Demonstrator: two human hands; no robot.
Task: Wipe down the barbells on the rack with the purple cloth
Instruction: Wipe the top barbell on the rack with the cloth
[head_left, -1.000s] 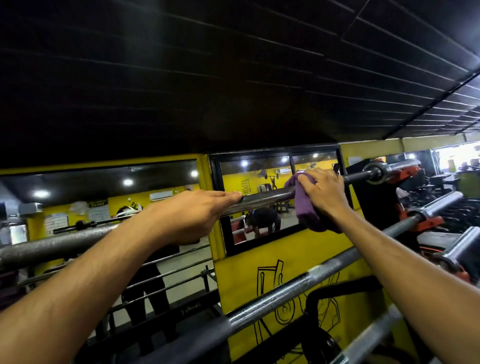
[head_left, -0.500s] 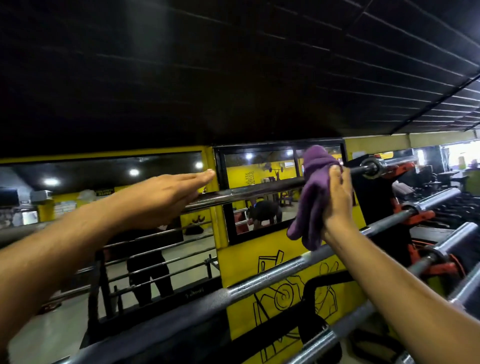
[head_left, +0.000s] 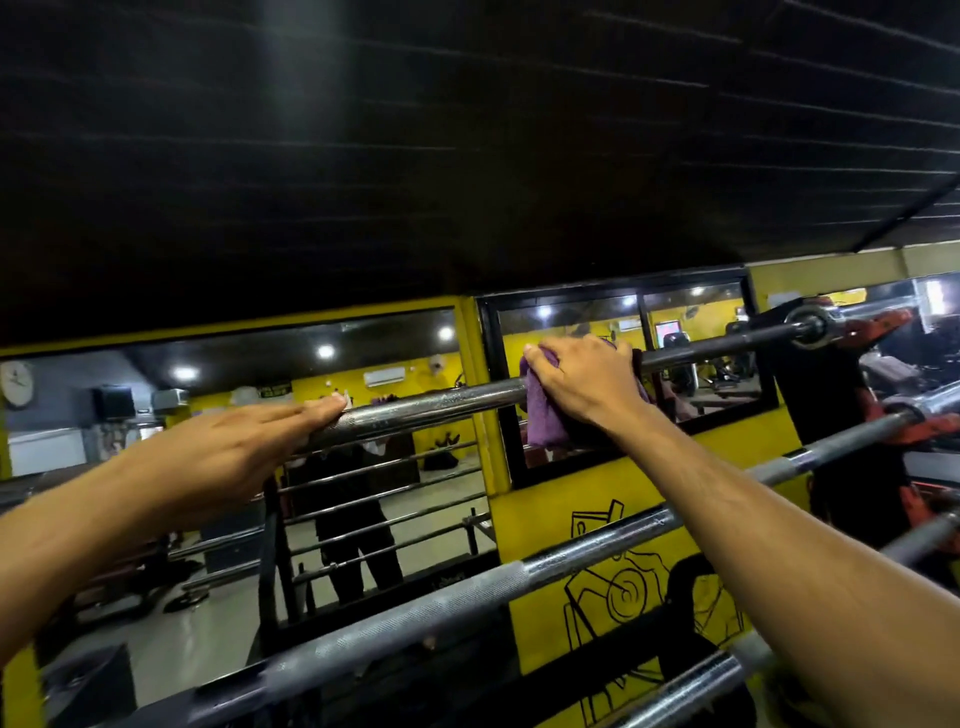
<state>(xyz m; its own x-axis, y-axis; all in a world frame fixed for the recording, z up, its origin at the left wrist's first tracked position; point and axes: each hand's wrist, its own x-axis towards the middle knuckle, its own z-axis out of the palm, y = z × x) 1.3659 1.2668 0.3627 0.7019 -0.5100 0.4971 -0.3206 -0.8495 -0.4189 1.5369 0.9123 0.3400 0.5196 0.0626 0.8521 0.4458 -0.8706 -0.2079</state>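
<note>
The right hand (head_left: 582, 379) is clamping the purple cloth (head_left: 543, 415) around the top barbell (head_left: 441, 408), mid-wipe; beneath the left hand's (head_left: 218, 457) flat fingers the bar is lying steadied (next: sliding along, probably).

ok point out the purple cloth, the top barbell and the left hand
purple cloth (head_left: 543, 423): head view, on the fold hanging below the bar
top barbell (head_left: 441, 408): head view, on the bare shaft between the hands
left hand (head_left: 228, 452): head view, on its back
</note>
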